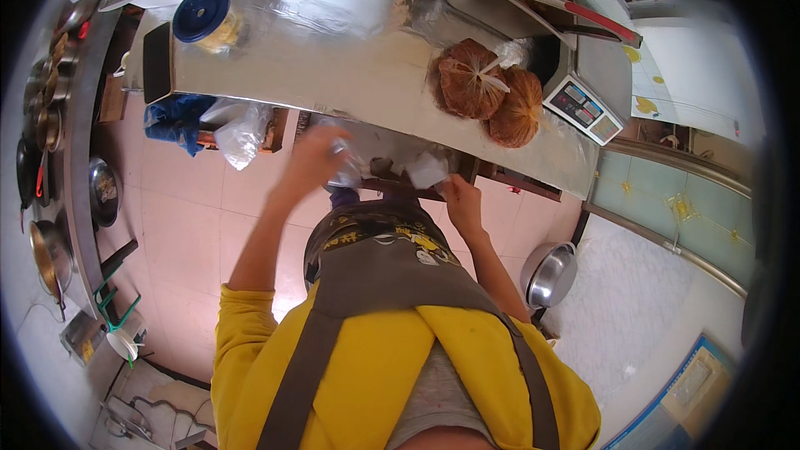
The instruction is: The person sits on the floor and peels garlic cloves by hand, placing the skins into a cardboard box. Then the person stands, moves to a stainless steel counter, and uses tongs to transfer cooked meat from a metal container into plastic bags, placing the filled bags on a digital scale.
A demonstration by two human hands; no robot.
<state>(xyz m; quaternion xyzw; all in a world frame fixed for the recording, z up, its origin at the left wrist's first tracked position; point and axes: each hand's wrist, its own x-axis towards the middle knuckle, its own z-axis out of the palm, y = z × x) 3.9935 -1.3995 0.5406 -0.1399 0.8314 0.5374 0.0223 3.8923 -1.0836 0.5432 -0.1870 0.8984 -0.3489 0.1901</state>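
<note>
My left hand (317,157), blurred by motion, is over the open drawer (392,140) below the table edge. Its fingers close on a crumpled clear plastic bag (347,168). My right hand (462,202) is at the drawer's right front, fingers pinched on a small whitish translucent sheet (427,170), perhaps thin plastic. Between the two hands, a small dark thing (381,166) lies in the drawer; its kind is too unclear to name. On the table above sit two tied clear bags of reddish-brown food, the left bag (469,79) and the right bag (516,108).
A digital scale (583,108) stands at the table's right end. Behind the bags is a deep metal container (479,4) with a red-handled tool (596,21) across it. A blue-lidded jar (202,14) stands at left. Plastic bags (240,137) hang below. Steel basins (552,275) rest at right.
</note>
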